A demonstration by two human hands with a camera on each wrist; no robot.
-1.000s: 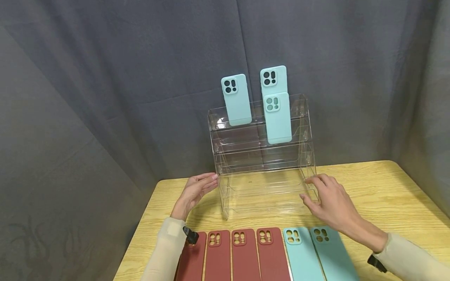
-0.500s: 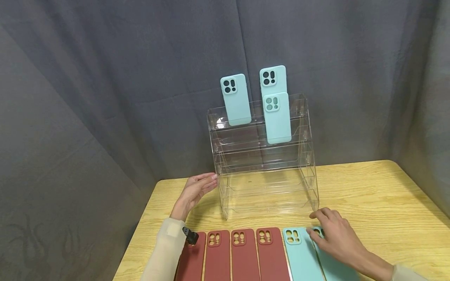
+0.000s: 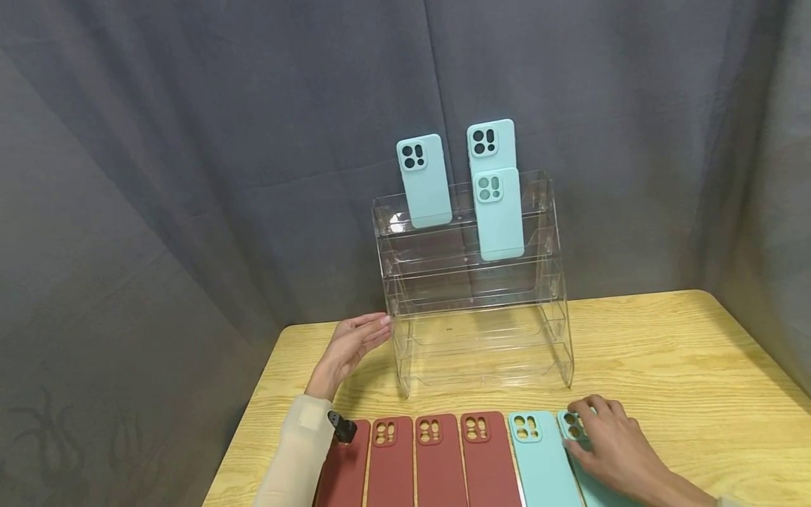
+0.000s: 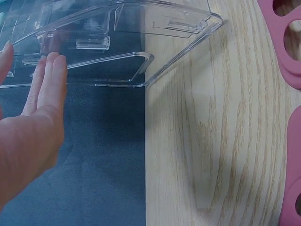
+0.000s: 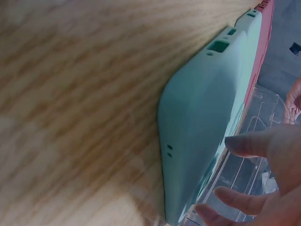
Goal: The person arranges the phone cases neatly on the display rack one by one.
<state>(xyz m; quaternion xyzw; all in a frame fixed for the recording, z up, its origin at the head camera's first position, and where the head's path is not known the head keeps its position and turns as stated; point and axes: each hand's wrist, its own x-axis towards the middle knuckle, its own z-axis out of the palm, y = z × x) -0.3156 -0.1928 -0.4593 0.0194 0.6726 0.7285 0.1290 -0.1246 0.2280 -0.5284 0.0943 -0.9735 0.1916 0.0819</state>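
Note:
My left hand (image 3: 351,348) has straight fingers against the left side of a clear acrylic display rack (image 3: 469,270). In the left wrist view its fingertips lie along the rack's side panel (image 4: 117,57). My right hand (image 3: 614,443) is over the upper end of the rightmost mint-green phone case (image 5: 202,103), which lies on the table. Its thumb (image 5: 247,142) and fingers are spread apart over the case, around the camera cutouts. Another mint case (image 3: 545,465) lies just left of it. Three mint cases stand in the rack's upper tiers, one (image 3: 426,186) left and two (image 3: 500,222) right.
Several dark red phone cases (image 3: 440,465) lie in a row on the wooden table (image 3: 665,352), left of the mint ones. A grey curtain (image 3: 285,141) hangs behind the table. The rack's lower tiers hold no cases.
My right hand has come down from the rack's right side to the rightmost mint case, its fingers now at the camera end. The left hand has stayed at the rack.

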